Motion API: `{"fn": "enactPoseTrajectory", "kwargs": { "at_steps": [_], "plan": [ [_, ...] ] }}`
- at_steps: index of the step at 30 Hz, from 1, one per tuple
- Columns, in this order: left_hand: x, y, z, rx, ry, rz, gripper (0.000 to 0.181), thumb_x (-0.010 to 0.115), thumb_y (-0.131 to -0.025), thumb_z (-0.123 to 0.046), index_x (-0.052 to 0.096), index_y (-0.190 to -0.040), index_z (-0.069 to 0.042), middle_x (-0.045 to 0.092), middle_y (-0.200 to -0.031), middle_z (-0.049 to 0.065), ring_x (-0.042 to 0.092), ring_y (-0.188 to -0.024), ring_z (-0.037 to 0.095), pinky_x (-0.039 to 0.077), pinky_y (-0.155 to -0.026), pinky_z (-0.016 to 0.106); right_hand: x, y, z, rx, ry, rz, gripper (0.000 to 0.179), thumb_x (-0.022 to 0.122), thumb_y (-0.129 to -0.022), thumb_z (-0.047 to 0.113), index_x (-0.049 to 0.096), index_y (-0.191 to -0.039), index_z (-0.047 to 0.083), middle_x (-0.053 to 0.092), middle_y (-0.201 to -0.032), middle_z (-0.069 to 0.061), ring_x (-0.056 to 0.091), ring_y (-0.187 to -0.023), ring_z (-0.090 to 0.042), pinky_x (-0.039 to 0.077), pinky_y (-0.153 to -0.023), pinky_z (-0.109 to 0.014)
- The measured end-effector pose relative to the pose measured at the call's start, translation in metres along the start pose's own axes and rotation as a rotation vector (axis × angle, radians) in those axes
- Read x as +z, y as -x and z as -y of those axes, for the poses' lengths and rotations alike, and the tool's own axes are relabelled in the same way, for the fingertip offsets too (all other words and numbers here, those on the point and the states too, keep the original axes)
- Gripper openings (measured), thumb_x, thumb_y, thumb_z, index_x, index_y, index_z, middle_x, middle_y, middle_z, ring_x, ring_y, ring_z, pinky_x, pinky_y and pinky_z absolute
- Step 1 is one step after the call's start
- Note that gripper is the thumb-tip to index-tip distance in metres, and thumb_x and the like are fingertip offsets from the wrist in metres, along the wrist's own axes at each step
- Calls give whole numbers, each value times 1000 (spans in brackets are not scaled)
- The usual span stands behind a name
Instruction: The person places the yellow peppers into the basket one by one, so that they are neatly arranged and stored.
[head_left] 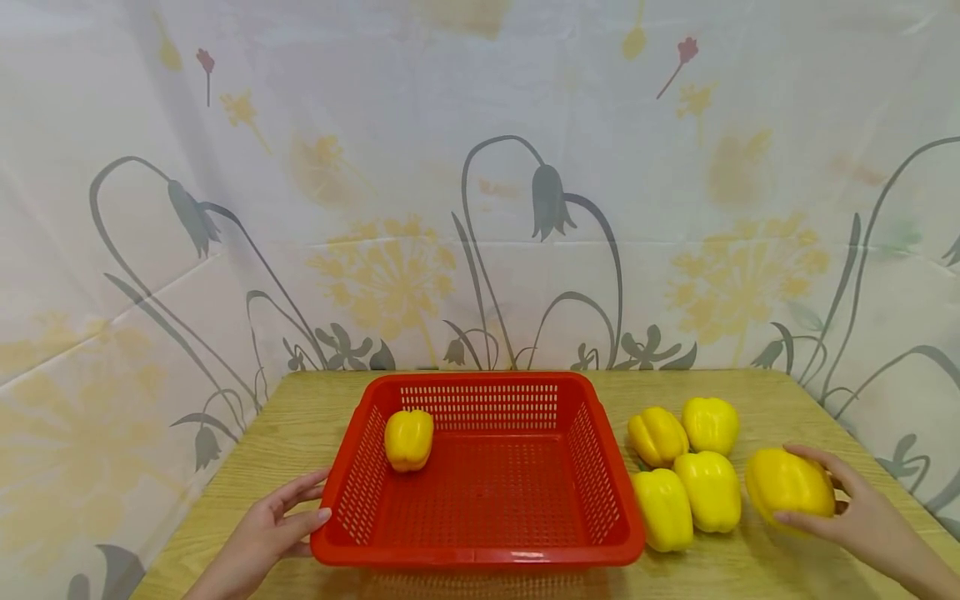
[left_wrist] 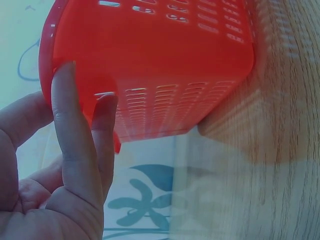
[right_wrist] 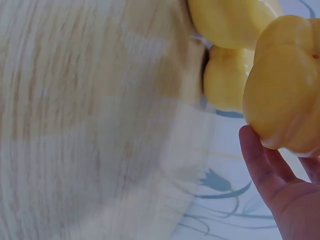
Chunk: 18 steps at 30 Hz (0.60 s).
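A red plastic basket (head_left: 480, 557) with slotted walls stands on the table, and one yellow bell pepper (head_left: 409, 440) lies inside it at the left. My left hand (head_left: 272, 527) grips the basket's left rim, thumb at the rim and fingers against the outer wall (left_wrist: 165, 50). At the far right, my right hand (head_left: 847, 500) holds another yellow bell pepper (head_left: 789, 483) between thumb and fingers. In the right wrist view this held pepper (right_wrist: 287, 82) appears raised above the wooden surface.
Several yellow bell peppers (head_left: 708, 492) sit grouped between the basket's right wall and my right hand, the nearest one (head_left: 663, 510) right at the basket. A flower-printed cloth (head_left: 495, 208) hangs behind the wooden table (head_left: 300, 417) and along its sides.
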<state>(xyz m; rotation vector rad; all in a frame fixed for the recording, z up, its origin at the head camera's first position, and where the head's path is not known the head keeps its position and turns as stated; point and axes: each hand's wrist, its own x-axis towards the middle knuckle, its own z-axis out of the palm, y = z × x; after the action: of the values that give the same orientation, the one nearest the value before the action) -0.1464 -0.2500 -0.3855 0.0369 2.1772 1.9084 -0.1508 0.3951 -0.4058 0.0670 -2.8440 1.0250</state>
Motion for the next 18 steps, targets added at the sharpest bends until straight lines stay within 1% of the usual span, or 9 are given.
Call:
{"fn": "enactPoseTrajectory", "kwargs": {
  "at_steps": [3,5,7,12,18],
  "plan": [
    [0,0,0,3,5,3,71,60,-92,-17,20,-143,9,44,-127,23,63,-94,29,54,-74,46,0,-1,4,-19,1,-25,82,75,-80,26,27,-140,-1,30,-131,-32,47,-83,0,46,-58,-23],
    [0,0,0,3,8,3,71,60,-92,-17,20,-143,9,45,-127,22,63,-94,29,54,-74,47,-1,-2,7,-37,-4,-47,80,75,-80,24,28,-139,-2,31,-131,-32,42,-80,10,46,-58,-22],
    [0,-1,0,2,10,5,71,60,-92,-18,19,-143,9,45,-127,22,63,-94,29,53,-74,47,-1,-2,9,-47,-11,-60,80,75,-80,23,29,-140,-1,32,-131,-31,39,-81,13,45,-58,-21],
    [0,-1,0,-2,1,2,71,61,-92,-18,20,-143,9,44,-128,24,63,-94,30,54,-74,47,-2,-3,16,-62,-20,-86,80,75,-80,22,29,-141,1,33,-130,-30,34,-85,18,45,-59,-20],
    [0,0,-1,-2,1,4,72,61,-92,-19,19,-143,9,44,-128,24,62,-94,30,54,-74,46,-3,-4,31,-78,-26,-97,81,75,-80,22,29,-141,0,35,-129,-28,34,-86,18,45,-60,-18]
  ]
}}
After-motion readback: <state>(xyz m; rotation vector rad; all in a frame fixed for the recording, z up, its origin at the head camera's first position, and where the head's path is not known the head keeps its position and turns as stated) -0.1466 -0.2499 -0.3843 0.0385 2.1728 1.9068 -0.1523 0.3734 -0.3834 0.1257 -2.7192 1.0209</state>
